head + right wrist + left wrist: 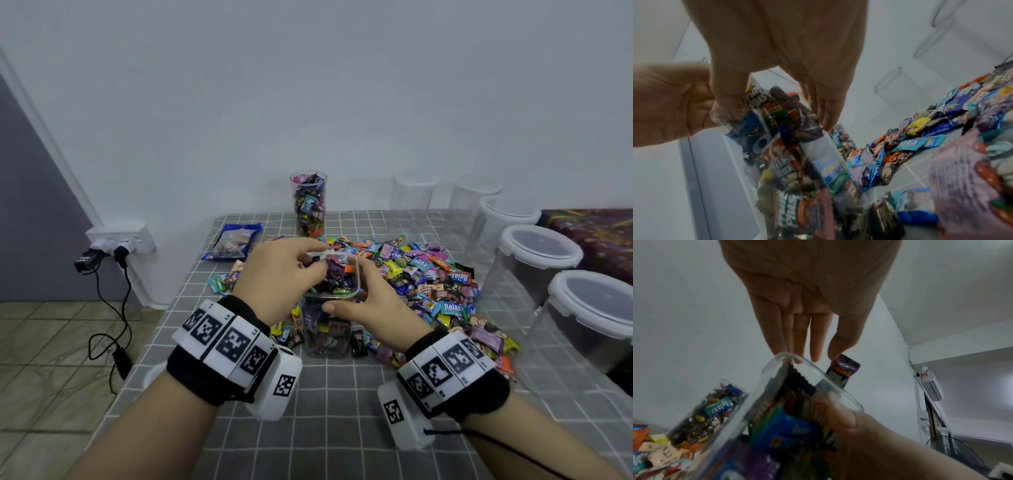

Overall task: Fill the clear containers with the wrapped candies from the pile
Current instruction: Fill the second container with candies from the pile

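At the centre of the head view, a square clear container (327,322), packed with wrapped candies, is gripped near its rim by the right hand (368,301), thumb on the near wall and fingers curled round the far side. A purple wrapped candy (334,269) is pinched over the opening by the fingertips of the left hand (277,274). The candy pile (431,287) is spread just right of it on the grey checked tablecloth (335,404). A filled tall jar (308,205) is seen behind, and lidded tubs (537,253) along the right edge.
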Available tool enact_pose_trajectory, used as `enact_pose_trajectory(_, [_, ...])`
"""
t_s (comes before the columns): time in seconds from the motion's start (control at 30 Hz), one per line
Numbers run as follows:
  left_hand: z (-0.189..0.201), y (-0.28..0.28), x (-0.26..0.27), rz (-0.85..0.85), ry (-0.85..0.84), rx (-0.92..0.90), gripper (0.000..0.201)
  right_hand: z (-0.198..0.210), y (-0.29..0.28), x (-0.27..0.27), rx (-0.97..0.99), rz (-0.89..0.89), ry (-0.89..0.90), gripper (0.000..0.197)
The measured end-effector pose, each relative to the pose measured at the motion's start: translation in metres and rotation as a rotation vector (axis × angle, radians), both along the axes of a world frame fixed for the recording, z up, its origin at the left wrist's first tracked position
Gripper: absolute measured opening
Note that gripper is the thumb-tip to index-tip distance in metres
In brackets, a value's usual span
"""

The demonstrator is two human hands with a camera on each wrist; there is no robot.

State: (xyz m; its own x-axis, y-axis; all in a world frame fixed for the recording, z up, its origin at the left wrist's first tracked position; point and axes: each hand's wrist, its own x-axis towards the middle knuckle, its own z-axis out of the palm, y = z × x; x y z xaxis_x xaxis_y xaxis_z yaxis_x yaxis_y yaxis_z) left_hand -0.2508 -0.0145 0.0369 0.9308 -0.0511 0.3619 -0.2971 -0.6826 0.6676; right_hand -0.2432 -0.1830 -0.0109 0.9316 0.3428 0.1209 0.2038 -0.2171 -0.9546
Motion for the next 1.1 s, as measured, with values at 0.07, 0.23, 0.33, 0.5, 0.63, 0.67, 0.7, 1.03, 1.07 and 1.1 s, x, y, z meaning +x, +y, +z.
enact_pose_trajectory(0.07, [0.003, 0.004, 0.001, 0.043, -0.039, -0.018, 0.027, -0.001, 0.001, 0.001, 0.005, -0.006, 0.006, 0.065])
enact_pose_trajectory(0.23, [0.01, 0.002, 0.0, 0.041, -0.097, 0.038, 0.02, -0.002, 0.0, 0.002, -0.012, -0.009, 0.006, 0.067])
enact_pose_trajectory(0.33, [0.011, -0.007, 0.002, -0.088, -0.011, 0.19, 0.02, -0.002, 0.0, 0.002, -0.024, -0.003, -0.008, 0.068])
enact_pose_trajectory(0.5, [0.01, -0.014, 0.007, -0.136, 0.036, 0.547, 0.023, -0.006, -0.001, 0.004, -0.039, -0.008, -0.018, 0.067])
enact_pose_trajectory(0.63, [0.005, -0.012, 0.007, -0.164, 0.02, 0.403, 0.019, -0.008, -0.001, 0.007, -0.064, -0.019, -0.024, 0.072])
enact_pose_trajectory(0.67, [0.003, -0.01, 0.006, -0.156, -0.001, 0.289, 0.018, -0.01, -0.002, 0.007, -0.074, -0.018, -0.024, 0.074])
enact_pose_trajectory(0.7, [0.0, -0.008, 0.004, -0.137, -0.037, 0.173, 0.018, -0.011, -0.003, 0.007, -0.077, -0.008, -0.026, 0.076])
enact_pose_trajectory(1.03, [-0.021, 0.005, 0.003, -0.036, 0.153, -0.031, 0.089, -0.031, -0.017, 0.023, -0.374, -0.217, 0.003, 0.062])
enact_pose_trajectory(1.07, [-0.024, 0.006, 0.004, -0.046, 0.189, -0.04, 0.097, -0.034, -0.02, 0.026, -0.462, -0.251, -0.037, 0.057])
enact_pose_trajectory(1.1, [-0.027, 0.006, 0.005, -0.055, 0.214, -0.055, 0.104, -0.038, -0.023, 0.03, -0.552, -0.264, -0.08, 0.055])
